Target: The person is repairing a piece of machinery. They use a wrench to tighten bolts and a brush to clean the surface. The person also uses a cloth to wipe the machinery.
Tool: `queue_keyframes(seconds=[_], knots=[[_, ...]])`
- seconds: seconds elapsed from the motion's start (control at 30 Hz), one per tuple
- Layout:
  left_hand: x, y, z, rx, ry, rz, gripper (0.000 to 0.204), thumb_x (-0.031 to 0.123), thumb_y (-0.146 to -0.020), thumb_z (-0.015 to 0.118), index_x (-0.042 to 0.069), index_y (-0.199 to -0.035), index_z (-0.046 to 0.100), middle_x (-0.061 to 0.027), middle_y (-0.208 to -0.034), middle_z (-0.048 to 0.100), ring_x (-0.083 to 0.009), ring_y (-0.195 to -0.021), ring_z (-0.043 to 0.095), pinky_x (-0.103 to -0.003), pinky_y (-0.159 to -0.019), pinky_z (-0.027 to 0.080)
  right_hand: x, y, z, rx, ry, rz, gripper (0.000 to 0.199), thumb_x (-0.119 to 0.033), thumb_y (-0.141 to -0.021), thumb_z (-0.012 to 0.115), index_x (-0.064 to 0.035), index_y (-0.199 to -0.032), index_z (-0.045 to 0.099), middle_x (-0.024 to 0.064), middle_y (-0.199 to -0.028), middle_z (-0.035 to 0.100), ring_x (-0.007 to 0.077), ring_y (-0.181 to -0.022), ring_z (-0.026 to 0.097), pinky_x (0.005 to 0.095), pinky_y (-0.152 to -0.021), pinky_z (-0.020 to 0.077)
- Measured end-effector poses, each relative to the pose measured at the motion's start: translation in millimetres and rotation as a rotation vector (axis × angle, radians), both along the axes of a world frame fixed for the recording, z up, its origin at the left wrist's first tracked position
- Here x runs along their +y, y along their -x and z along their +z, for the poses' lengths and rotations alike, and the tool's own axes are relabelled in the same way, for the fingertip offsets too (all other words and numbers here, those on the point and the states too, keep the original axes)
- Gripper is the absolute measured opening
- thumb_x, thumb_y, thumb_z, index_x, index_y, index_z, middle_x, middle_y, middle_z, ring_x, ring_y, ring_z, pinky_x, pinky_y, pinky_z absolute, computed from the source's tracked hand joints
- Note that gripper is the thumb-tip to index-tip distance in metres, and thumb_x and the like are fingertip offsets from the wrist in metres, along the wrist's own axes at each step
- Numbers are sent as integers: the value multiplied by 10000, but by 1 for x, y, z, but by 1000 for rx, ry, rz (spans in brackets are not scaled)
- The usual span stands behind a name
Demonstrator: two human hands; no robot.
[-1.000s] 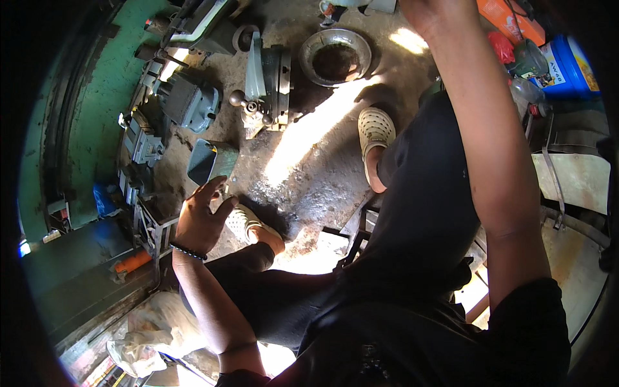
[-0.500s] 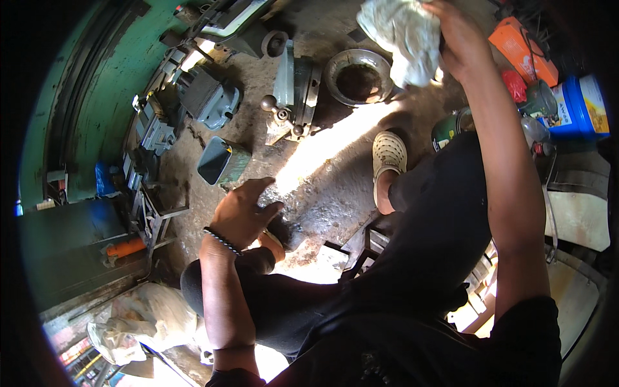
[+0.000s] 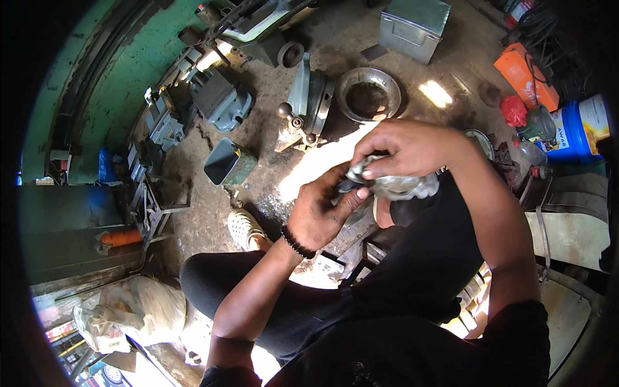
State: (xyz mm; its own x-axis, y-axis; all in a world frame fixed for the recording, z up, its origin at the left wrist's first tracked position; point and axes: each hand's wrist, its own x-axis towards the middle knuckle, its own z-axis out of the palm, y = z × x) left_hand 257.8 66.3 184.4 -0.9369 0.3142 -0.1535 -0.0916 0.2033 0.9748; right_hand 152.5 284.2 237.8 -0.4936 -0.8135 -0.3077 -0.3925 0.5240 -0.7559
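In front of my knees my two hands meet at a crumpled, whitish cloth rag. My right hand comes from above and grips the rag, its thumb and fingers pressing one end against my left fingers. My left hand, with a dark beaded bracelet on the wrist, is closed at that end of the rag. A dark patch shows between its thumb and fingers, and I cannot make out what it is. Part of the left fingers is hidden behind the rag and my right hand.
On the floor ahead are a round metal pan, a machine part with ball handles, an open green bin and a metal box. An orange box and a blue bucket stand right. A plastic bag lies left.
My right hand has come down with the rag from the upper right to my left hand. The left hand has moved right and closed. My left foot now shows farther forward.
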Motion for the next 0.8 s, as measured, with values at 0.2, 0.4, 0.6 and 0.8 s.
queue_keyframes(seconds=[0.2, 0.4, 0.6, 0.8], knots=[[32, 10, -24, 127, -411, 414, 269, -14, -978, 641, 0, -1242, 589, -18, -991, 647, -60, -879, 554, -206, -765, 457, -9, -4, -20, 1, 209, -449, 207, -200, -905, 732, -44, -1024, 667, 86, -784, 653, 135, -722, 602, 319, -672, 491], [82, 13, -47, 372, -105, 501, 302, 21, -933, 650, -12, -1233, 660, -142, -1057, 677, -234, -971, 670, -333, -865, 521, 3, 4, -63, -14, 342, -791, 228, -211, -907, 720, 13, -911, 674, 74, -808, 669, 142, -754, 602, 327, -703, 492], [123, 30, -69, 261, -92, 524, 359, 75, -933, 596, -38, -1271, 648, -214, -1108, 608, -329, -1006, 629, -379, -876, 513, 11, -5, -83, -364, 405, -1107, 213, -156, -964, 684, -20, -1127, 700, 33, -1042, 707, 121, -1001, 615, 301, -916, 474], [121, 61, -96, 291, -177, 479, 323, 101, -942, 569, -76, -1202, 644, -175, -1119, 610, -289, -1028, 611, -353, -927, 483, 13, 9, -93, -254, 321, -1103, 282, -222, -957, 705, -35, -1166, 679, 37, -1084, 698, 115, -975, 622, 279, -865, 490]])
